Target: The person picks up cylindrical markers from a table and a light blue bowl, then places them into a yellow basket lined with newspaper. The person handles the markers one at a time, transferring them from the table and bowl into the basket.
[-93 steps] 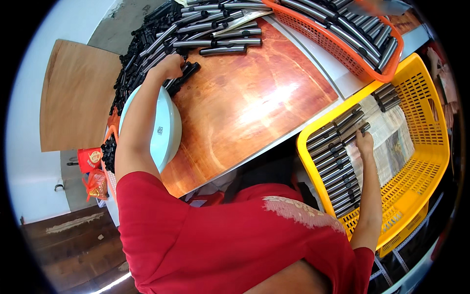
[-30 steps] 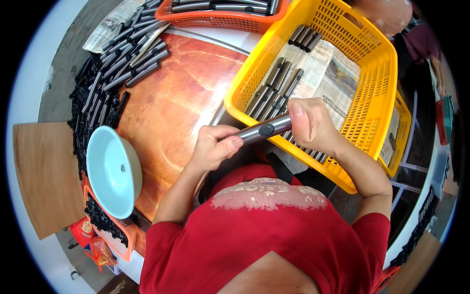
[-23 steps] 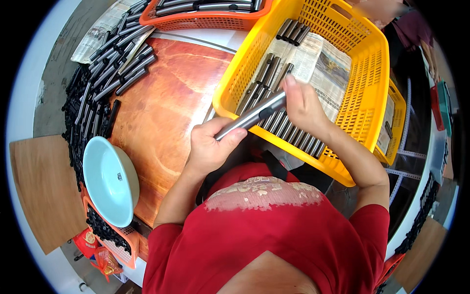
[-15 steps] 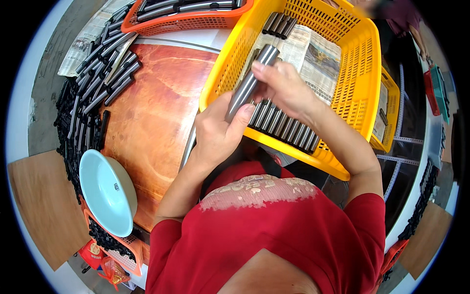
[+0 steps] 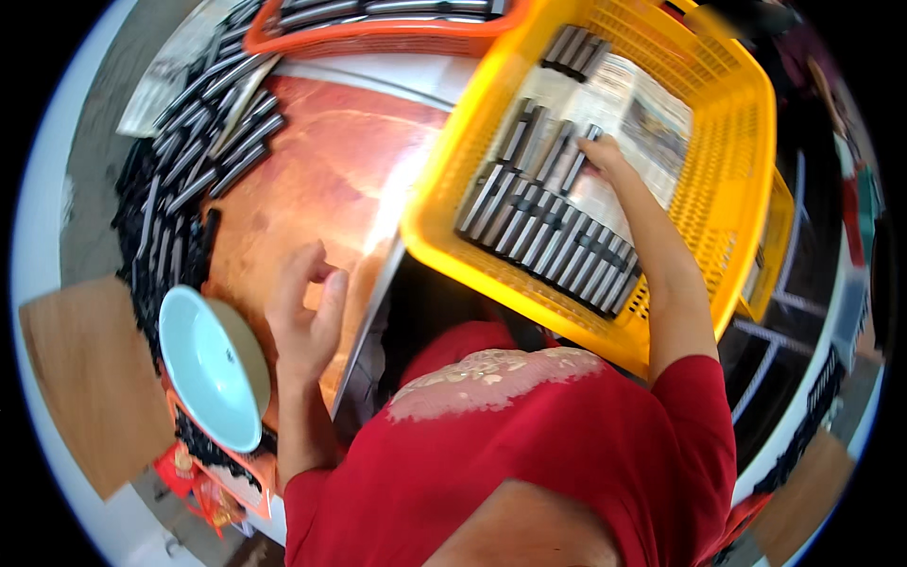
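Note:
Inside the yellow plastic basket (image 5: 444, 236), my right hand (image 5: 603, 157) grips the upper end of a shiny steel tube (image 5: 578, 163) with black ends. The tube lies at the end of a short row of similar tubes (image 5: 532, 142). A longer row of steel tubes (image 5: 548, 236) lines the basket's near side, and a small group (image 5: 576, 52) sits at its far end. Newspaper (image 5: 652, 118) covers part of the basket floor. My left hand (image 5: 310, 307) hovers over the brown tabletop, thumb and fingers apart, holding nothing.
A light-blue bowl (image 5: 213, 369) stands at the table's left front. Loose tubes (image 5: 227, 142) and black parts (image 5: 142, 246) are heaped along the left edge. An orange basket (image 5: 378, 40) of tubes is at the back. Another yellow basket (image 5: 779, 246) stands to the right.
Both hands held a tube together above the basket; now my right hand has it down in the basket. My left hand has let go and moved left over the table.

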